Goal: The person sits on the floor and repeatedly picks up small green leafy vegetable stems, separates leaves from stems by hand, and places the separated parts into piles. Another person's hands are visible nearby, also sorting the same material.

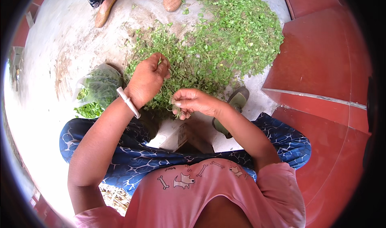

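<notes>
My left hand [149,80], with a white bangle [128,102] on its wrist, is closed in a pinch over the near left part of a spread of green leafy plants [241,31]. A bit of green stem [160,60] shows between its thumb and finger. Lower and to the right, my right hand [195,102] is closed too, fingers curled round a small greenish sprig [175,108]. Left of my left hand stands a clear plastic bag [102,81] full of similar greens, touching or close to my knee.
Red tiled steps [317,63] rise along the right side. Another person's feet in tan shoes [107,9] stand at the far left and top middle of the pale floor [52,59]. My dark green shoe [238,99] rests at the near edge of the plants.
</notes>
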### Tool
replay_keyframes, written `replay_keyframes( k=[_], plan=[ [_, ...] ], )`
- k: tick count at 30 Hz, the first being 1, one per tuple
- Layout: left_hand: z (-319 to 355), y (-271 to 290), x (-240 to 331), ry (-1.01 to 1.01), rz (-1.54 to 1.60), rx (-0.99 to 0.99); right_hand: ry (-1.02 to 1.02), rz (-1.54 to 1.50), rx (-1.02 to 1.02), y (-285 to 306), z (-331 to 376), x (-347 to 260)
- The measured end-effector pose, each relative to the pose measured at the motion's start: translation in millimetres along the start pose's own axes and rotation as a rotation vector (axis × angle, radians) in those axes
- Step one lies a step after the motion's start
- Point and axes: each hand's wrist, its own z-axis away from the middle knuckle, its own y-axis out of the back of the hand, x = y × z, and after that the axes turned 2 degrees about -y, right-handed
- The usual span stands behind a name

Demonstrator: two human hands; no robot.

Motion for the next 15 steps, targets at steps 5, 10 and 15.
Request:
replay_keyframes(
  k=[5,10,15],
  plan=[
    [7.3,3.8,24.4,-0.033,0.094,0.022,0.173,1.07,0.911,76.3,-19.6,36.2],
    [8.1,4.4,16.2,-0.033,0.081,0.128,0.136,1.01,1.411,124.2,-33.6,17.0],
    [4.6,5.4,16.7,-0.1,-0.09,0.217,0.134,1.046,1.461,151.4,-51.1,28.3]
  ],
)
